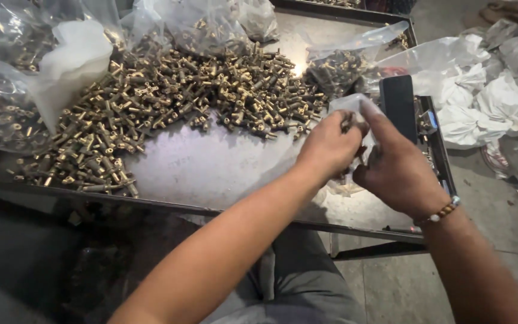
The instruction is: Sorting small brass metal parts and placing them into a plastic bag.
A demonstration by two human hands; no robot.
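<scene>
A big heap of small brass fittings [169,96] lies spread over a grey metal tray table [211,174]. My left hand [328,147] and my right hand [391,165] meet over the tray's right side, both gripping a small clear plastic bag [355,108]. A few brass fittings show between the left fingers at the bag's mouth. The bag's lower part is hidden behind my hands. A bead bracelet [442,211] sits on my right wrist.
Clear bags filled with fittings [7,66] crowd the tray's left and back. Another filled bag [337,69] lies at the back right. A black device [398,105] stands on the tray's right edge. White sacks [481,102] pile on the floor to the right.
</scene>
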